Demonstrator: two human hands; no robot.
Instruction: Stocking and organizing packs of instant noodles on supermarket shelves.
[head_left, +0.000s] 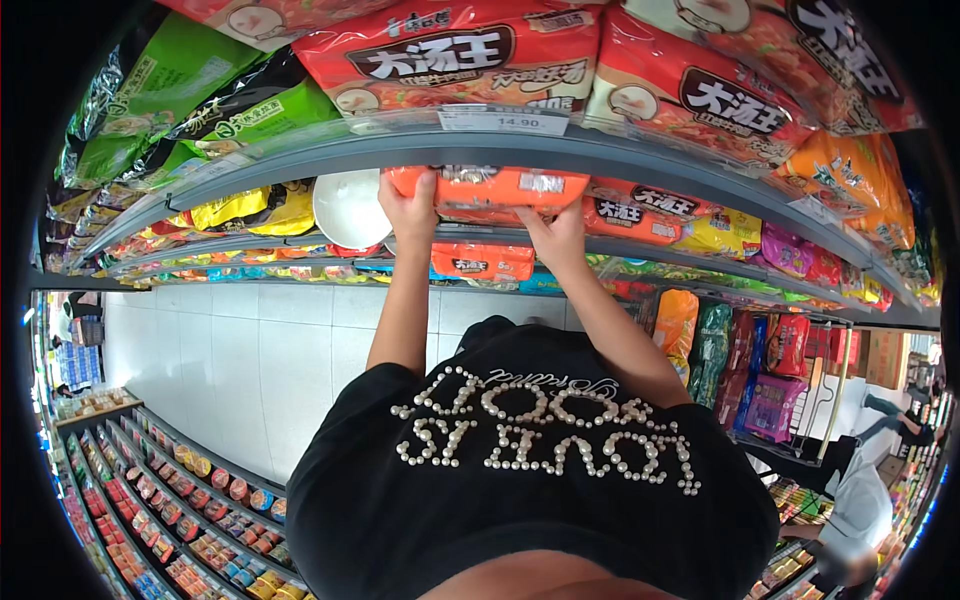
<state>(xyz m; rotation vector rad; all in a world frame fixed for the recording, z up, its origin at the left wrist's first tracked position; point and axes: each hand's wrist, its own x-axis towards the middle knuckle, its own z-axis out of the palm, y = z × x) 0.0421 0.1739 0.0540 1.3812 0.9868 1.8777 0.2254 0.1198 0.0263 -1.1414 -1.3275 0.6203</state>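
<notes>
My left hand (411, 206) grips the left end of an orange-red instant noodle multipack (487, 189), with the thumb across its near face. At the pack's lower right corner, my right hand (557, 231) holds the other end. The pack is level, just under the front edge of an upper shelf (337, 152), which hides part of its top. A white bowl (347, 210) is beside my left hand. To the right of my right hand, similar orange-red noodle packs (637, 214) lie on the shelf. Another such pack (482, 262) shows on a lower level between my forearms.
Large red noodle bags (457, 56) and green ones (247, 112) fill the upper shelf. A shopping cart (832, 390) with several noodle packs stands at right, near a person (862, 495). Cup-noodle shelves (172, 502) lie lower left, across the tiled floor (225, 360).
</notes>
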